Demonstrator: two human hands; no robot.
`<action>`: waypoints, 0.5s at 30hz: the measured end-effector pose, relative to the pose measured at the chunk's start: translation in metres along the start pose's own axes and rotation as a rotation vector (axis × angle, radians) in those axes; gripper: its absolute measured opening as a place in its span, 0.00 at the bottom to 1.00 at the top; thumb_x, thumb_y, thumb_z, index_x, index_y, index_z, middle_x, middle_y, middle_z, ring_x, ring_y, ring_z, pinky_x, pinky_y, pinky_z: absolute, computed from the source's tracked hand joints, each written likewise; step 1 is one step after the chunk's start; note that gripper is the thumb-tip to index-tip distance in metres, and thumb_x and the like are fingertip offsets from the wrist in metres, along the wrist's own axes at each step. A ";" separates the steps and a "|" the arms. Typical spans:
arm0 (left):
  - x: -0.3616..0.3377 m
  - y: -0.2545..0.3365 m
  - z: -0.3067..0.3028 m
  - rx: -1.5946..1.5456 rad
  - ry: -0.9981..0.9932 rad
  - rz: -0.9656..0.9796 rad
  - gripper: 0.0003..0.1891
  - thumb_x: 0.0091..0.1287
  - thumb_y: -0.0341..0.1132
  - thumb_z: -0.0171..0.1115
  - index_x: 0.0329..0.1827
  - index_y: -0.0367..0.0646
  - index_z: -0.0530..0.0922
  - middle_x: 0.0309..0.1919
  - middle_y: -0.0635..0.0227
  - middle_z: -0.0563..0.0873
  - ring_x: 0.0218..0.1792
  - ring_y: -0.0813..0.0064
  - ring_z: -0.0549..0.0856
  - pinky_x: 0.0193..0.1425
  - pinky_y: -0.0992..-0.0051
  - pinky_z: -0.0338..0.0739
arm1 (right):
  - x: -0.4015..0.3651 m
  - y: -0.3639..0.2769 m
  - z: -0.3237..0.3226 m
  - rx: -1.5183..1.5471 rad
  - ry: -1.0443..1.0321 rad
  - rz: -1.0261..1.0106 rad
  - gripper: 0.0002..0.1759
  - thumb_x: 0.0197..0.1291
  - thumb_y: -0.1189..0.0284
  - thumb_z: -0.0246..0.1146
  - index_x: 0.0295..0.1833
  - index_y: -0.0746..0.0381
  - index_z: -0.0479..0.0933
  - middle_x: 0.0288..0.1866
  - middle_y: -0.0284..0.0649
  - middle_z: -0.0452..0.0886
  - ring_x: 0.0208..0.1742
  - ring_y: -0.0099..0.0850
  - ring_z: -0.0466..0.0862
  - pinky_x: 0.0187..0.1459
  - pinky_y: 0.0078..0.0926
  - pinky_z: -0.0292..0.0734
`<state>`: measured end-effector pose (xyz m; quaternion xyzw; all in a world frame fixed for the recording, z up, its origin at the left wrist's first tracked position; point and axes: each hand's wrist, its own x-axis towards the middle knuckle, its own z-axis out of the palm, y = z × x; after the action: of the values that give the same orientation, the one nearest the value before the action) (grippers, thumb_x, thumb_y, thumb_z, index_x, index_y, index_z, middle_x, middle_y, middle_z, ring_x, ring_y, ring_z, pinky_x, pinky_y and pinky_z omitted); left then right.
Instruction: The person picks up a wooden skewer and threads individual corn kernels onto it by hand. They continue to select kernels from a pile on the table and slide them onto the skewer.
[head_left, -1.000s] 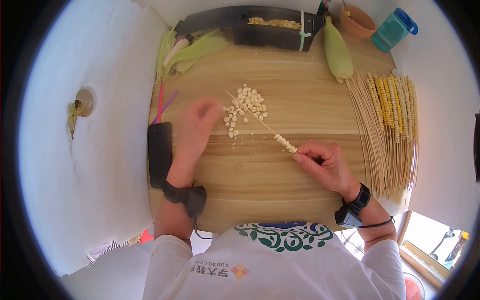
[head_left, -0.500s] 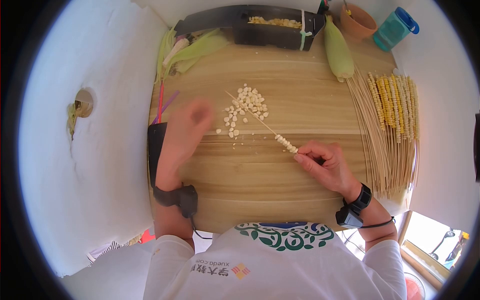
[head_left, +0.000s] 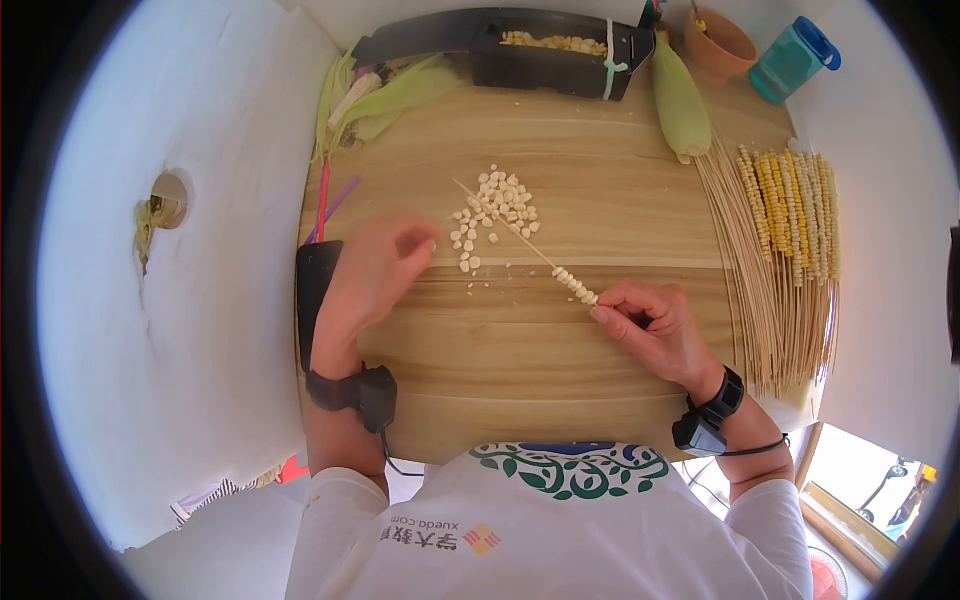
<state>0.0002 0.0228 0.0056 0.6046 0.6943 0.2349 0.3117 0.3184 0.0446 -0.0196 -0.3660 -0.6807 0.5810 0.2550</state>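
Note:
My right hand (head_left: 645, 325) pinches the lower end of a thin wooden skewer (head_left: 520, 238) between thumb and fingers. Several pale corn kernels are threaded in a row (head_left: 575, 286) just above those fingertips. The bare part of the skewer slants up and left, its tip over a pile of loose corn kernels (head_left: 510, 198) on the table. Left of the pile, my left hand (head_left: 385, 262) is closed in a pinch, slightly blurred. A small pale corn kernel (head_left: 433, 246) shows at its fingertips.
Bare skewers (head_left: 755, 300) and kernel-threaded skewers (head_left: 790, 215) lie at the right. A corn ear in husk (head_left: 682, 105), clay pot (head_left: 720, 50) and blue bottle (head_left: 790, 65) stand behind. A black container (head_left: 545, 72) holds kernels. Husks (head_left: 400, 100) and a black object (head_left: 315, 300) lie left.
My left hand has moved slightly right, and the single kernel that lay beside it on the table now appears between its fingertips. The right hand and skewer have barely moved.

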 end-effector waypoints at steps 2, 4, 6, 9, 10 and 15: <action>0.002 -0.005 0.002 -0.016 0.041 -0.041 0.07 0.62 0.25 0.64 0.42 0.34 0.82 0.31 0.67 0.84 0.34 0.79 0.80 0.42 0.78 0.75 | 0.000 -0.001 0.000 -0.005 -0.004 0.002 0.07 0.68 0.72 0.63 0.39 0.65 0.78 0.20 0.24 0.63 0.23 0.14 0.59 0.23 0.17 0.55; 0.007 -0.016 0.006 -0.028 0.176 0.053 0.06 0.64 0.26 0.64 0.42 0.35 0.82 0.32 0.68 0.85 0.34 0.81 0.80 0.42 0.80 0.74 | 0.000 0.000 0.000 0.001 -0.002 0.004 0.07 0.68 0.72 0.63 0.39 0.65 0.78 0.20 0.24 0.63 0.23 0.14 0.59 0.23 0.17 0.55; 0.010 -0.017 0.007 -0.053 0.223 0.056 0.07 0.65 0.27 0.63 0.43 0.35 0.82 0.32 0.68 0.85 0.34 0.81 0.79 0.41 0.80 0.74 | 0.000 0.001 0.000 0.001 -0.002 0.003 0.07 0.68 0.72 0.63 0.39 0.65 0.78 0.20 0.24 0.62 0.23 0.14 0.59 0.23 0.17 0.55; 0.018 -0.023 0.013 -0.024 0.316 0.101 0.07 0.66 0.27 0.64 0.43 0.35 0.82 0.33 0.68 0.85 0.33 0.81 0.79 0.41 0.79 0.74 | 0.000 0.002 0.000 0.002 -0.002 0.004 0.07 0.68 0.72 0.63 0.39 0.65 0.78 0.20 0.24 0.62 0.23 0.14 0.59 0.23 0.17 0.55; 0.019 -0.026 0.016 0.029 0.363 0.145 0.06 0.65 0.27 0.64 0.43 0.35 0.82 0.33 0.67 0.85 0.33 0.80 0.80 0.41 0.79 0.75 | 0.000 0.002 0.000 0.002 -0.003 0.004 0.07 0.68 0.72 0.63 0.39 0.65 0.78 0.20 0.25 0.62 0.23 0.14 0.59 0.23 0.17 0.55; 0.018 -0.023 0.017 0.209 0.326 0.239 0.06 0.65 0.26 0.63 0.43 0.35 0.81 0.33 0.64 0.84 0.33 0.76 0.81 0.42 0.78 0.76 | 0.000 0.000 0.000 0.001 -0.003 0.001 0.07 0.68 0.73 0.63 0.39 0.65 0.78 0.21 0.25 0.62 0.24 0.15 0.59 0.24 0.18 0.55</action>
<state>-0.0048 0.0361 -0.0246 0.6658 0.6794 0.2915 0.1009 0.3190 0.0446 -0.0199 -0.3652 -0.6808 0.5820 0.2537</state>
